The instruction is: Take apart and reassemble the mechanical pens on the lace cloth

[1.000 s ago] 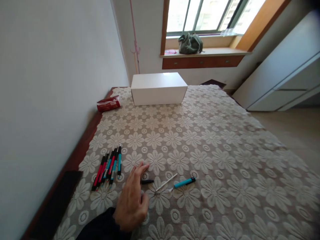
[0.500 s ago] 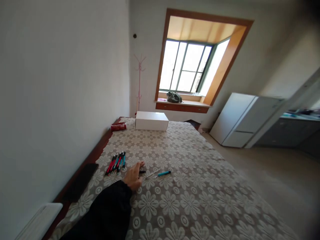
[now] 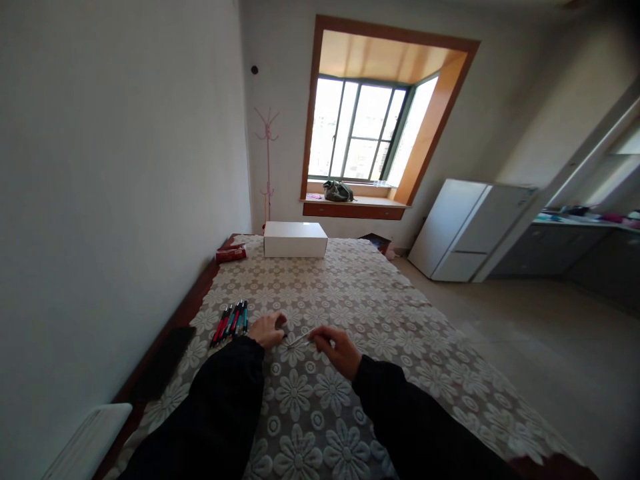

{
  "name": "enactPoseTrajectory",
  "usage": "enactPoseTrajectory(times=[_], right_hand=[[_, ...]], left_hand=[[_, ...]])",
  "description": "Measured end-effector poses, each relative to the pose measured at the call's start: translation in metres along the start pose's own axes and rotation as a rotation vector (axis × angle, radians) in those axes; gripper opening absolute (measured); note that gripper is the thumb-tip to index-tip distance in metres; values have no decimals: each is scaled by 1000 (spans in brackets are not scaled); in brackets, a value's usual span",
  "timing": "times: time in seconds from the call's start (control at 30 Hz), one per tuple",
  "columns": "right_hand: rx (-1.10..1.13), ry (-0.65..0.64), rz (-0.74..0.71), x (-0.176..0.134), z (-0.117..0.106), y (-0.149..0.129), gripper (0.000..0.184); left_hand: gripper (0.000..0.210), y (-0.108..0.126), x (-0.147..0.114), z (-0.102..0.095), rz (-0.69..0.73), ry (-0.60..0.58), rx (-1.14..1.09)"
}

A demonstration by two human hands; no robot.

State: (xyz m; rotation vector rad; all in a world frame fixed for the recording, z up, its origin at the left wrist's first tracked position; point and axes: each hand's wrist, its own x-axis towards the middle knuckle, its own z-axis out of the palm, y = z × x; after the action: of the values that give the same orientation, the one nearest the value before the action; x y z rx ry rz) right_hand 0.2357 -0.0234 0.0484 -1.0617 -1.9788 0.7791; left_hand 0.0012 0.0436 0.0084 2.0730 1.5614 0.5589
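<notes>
A pale, softly lit room, with a smooth plain wall [image 3: 125, 133] to the left of a white box [image 3: 295, 240]. Beneath the box, a long table under a grey-beige cloth [image 3: 350, 293], patterned with raised off-white flowers and small rings, with a reddish-brown edge [image 3: 200, 287] bare along the wall side. Behind and above the box, a deep window [image 3: 360, 127] framed in orange-brown. Well to the right of the box, a glossy white fridge [image 3: 450, 230] on a dull, smooth floor [image 3: 480, 320]. Behind the box, a slim pink coat stand [image 3: 267, 153]. The box itself: matt, oblong, sharp-cornered. Beyond it on the sill, a slumped dark-green bag [image 3: 338, 191]. In front of the box, two bare hands, near but apart: left hand [image 3: 270, 330] curved low over the cloth, right hand [image 3: 336, 347] with thumb and forefinger drawn in; a firm grip in either, impossible to tell. Just left of the box, a crinkled red packet [image 3: 231, 253]. Nearer than the packet, slender red, teal and black pens [image 3: 233, 322], side by side. In front of the box, between the hands, a thin white stick [image 3: 299, 341], right end meeting the right fingertips.
</notes>
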Motion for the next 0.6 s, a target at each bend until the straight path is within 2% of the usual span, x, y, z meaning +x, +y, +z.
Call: enactPoseTrajectory(times=[0.03, 0.1, 0.13, 0.2, 0.4, 0.6], right_hand=[[-64, 88, -5, 18, 4, 14, 25], [-182, 176, -58, 39, 16, 40, 23], [-226, 208, -85, 43, 23, 52, 22], [-319, 243, -135, 42, 33, 71, 22], [-425, 136, -260, 25, 38, 92, 23], [-389, 161, -236, 28, 37, 97, 27]], left_hand=[[36, 0, 1, 2, -1, 26, -25], [34, -2, 0, 8, 10, 135, -54], [35, -4, -1, 12, 28, 193, -62], [39, -7, -5, 18, 76, 214, -73], [33, -12, -8, 14, 99, 125, -101], [33, -16, -14, 11, 69, 55, -139]])
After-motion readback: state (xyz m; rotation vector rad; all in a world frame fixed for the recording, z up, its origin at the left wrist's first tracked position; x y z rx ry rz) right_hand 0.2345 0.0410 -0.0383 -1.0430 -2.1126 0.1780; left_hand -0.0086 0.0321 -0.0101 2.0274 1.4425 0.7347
